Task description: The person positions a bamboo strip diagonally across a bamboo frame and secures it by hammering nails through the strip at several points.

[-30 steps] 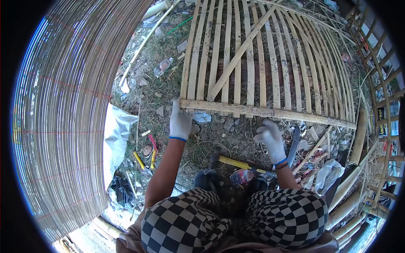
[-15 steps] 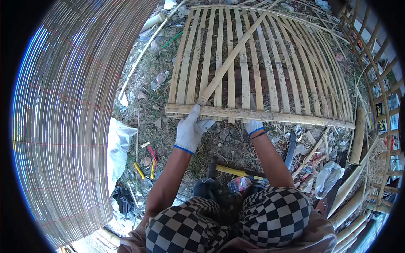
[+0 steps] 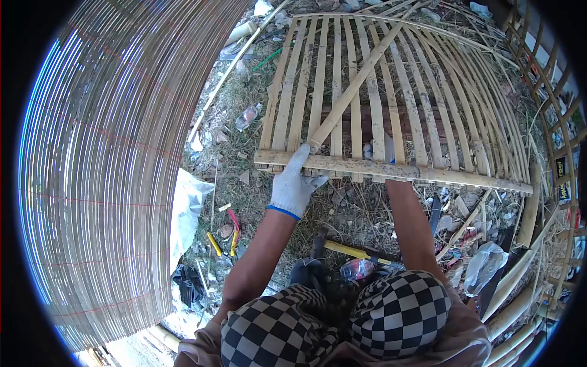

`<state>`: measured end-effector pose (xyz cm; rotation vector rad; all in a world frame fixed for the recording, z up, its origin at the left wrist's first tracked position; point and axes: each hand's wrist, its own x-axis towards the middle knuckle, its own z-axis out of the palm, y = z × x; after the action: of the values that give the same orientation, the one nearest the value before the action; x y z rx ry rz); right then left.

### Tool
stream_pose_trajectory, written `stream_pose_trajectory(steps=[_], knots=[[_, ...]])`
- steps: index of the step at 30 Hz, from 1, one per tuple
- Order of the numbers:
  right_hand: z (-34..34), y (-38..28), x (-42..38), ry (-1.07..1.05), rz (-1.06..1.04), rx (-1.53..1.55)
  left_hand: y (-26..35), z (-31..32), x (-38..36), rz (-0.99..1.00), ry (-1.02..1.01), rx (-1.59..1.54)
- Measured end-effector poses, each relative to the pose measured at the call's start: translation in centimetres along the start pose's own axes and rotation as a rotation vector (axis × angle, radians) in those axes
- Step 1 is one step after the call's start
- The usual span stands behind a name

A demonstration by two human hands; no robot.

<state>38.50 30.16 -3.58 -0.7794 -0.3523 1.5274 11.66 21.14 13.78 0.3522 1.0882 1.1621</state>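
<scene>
A slatted bamboo panel (image 3: 373, 104) lies in front of me, with a thick bamboo rail (image 3: 361, 165) along its near edge and a diagonal bamboo strip (image 3: 354, 90) across the slats. My left hand (image 3: 290, 191), in a white glove with a blue cuff, grips the rail near its left end, close to the strip's lower end. The thumb rests on top and the fingers curl beneath. My right hand (image 3: 389, 150) has reached under the rail. Its glove shows only in pieces between the slats, and its fingers are hidden.
A hammer (image 3: 345, 249) with a yellow handle lies near my feet beside a crumpled plastic bottle. Red and yellow hand tools (image 3: 233, 229) lie left. A large slatted blind (image 3: 110, 171) stands left. A clear plastic bag (image 3: 485, 267) and bamboo poles lie right, beside a lattice.
My right hand has moved forward from the rail's near side to beneath the slats. My left hand keeps its hold on the rail. The whole view has shifted slightly.
</scene>
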Motion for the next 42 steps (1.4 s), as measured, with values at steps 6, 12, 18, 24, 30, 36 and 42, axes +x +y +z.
stream_pose_trajectory(steps=[6,12,18,24,30,36,42], knots=[[-5.8,6.0,-3.4,-0.066,0.037,-0.16,-1.9,-1.3,-0.2,-0.032,0.013,0.039],[-2.1,6.5,-12.6,0.002,0.283,0.053,-3.3,-5.4,0.4,-0.063,0.035,0.21],[0.9,3.7,-17.2,0.069,0.344,-0.172,0.0,-8.1,-2.1,-0.262,-0.098,1.093],[4.1,-2.8,-22.2,-0.019,0.181,-1.336,3.0,-10.6,-0.1,0.419,0.242,1.551],[8.7,-2.9,-21.0,-0.059,-0.635,-1.591,1.2,-7.9,2.1,0.67,0.163,1.677],[10.5,-0.3,-15.8,-0.277,-0.825,-1.616,1.3,-6.3,3.0,0.584,0.159,1.545],[10.7,-0.1,-10.7,-0.508,-0.793,-1.742,1.5,-8.5,5.9,0.348,0.013,1.292]])
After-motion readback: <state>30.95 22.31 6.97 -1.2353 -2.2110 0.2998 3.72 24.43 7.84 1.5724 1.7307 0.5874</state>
